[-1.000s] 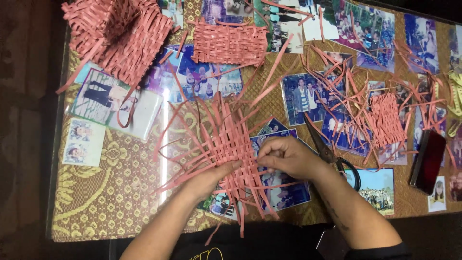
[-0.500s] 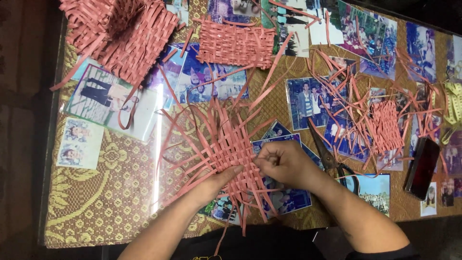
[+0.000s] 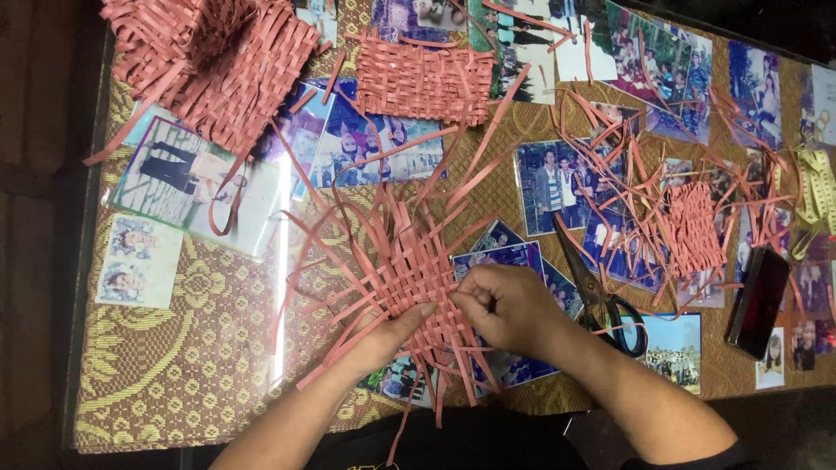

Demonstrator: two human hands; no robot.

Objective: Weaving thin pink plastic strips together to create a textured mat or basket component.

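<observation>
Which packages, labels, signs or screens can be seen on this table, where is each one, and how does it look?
Phone: at the right edge of the table, right of the scissors; a slim dark rectangle with a reddish rim, its screen dark.
Measuring tape: far right edge; a yellow-green band, loosely folded.
No packages or signs show.

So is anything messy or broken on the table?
Nothing looks broken. Loose pink strips lie tangled across the right side, over the photos, near the scissors. The mat under the left hand and right hand has ragged, uneven ends sticking out.
</observation>
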